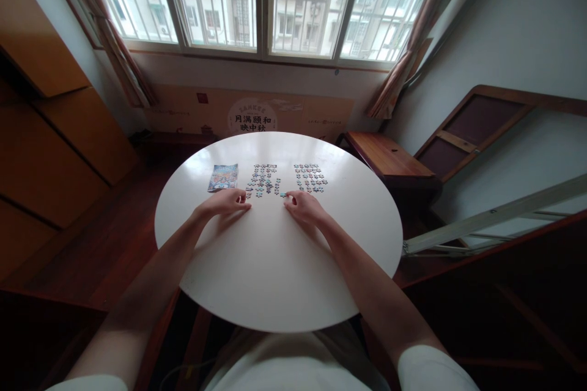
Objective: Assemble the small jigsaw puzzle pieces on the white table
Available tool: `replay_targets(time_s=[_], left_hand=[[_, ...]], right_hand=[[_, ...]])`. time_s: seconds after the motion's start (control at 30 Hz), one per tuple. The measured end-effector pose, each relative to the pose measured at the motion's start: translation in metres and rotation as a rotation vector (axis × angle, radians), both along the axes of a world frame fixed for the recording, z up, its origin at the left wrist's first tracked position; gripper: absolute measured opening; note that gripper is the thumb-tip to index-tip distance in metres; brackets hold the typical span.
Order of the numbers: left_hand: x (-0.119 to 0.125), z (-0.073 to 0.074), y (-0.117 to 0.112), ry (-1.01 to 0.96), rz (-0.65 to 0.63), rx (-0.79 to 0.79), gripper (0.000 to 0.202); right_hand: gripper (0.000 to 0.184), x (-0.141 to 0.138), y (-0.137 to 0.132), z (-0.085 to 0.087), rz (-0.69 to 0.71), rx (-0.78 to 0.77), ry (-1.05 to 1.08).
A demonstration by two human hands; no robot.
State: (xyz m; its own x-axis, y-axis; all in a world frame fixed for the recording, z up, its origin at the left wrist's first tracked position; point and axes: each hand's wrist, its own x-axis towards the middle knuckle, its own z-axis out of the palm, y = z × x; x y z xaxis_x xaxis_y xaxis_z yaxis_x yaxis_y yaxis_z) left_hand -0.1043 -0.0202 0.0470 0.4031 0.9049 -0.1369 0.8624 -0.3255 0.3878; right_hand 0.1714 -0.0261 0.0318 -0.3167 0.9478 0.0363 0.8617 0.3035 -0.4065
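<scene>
Small jigsaw pieces lie in two loose groups on a round white table [275,269]: a left group [263,179] and a right group [310,177]. My left hand [228,201] rests on the table at the near edge of the left group, fingers curled, fingertips touching a piece. My right hand [302,205] lies between the groups, its fingertips pinching a small teal puzzle piece [283,195]. A colourful picture card [223,176] lies flat to the left of the pieces.
A wooden side table [385,157] stands right of the round table. Wooden cabinets [50,153] line the left wall. A printed cardboard panel [252,115] leans under the barred window. A folded wooden frame [477,128] leans on the right wall.
</scene>
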Motion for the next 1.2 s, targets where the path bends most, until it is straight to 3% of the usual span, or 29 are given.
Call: replay_targets(time_s=[1.2], left_hand=[[0.0011, 0.0019, -0.0014, 0.008, 0.011, 0.002, 0.036]], right_hand=[[0.043, -0.0003, -0.0016, 0.0028, 0.005, 0.003, -0.010]])
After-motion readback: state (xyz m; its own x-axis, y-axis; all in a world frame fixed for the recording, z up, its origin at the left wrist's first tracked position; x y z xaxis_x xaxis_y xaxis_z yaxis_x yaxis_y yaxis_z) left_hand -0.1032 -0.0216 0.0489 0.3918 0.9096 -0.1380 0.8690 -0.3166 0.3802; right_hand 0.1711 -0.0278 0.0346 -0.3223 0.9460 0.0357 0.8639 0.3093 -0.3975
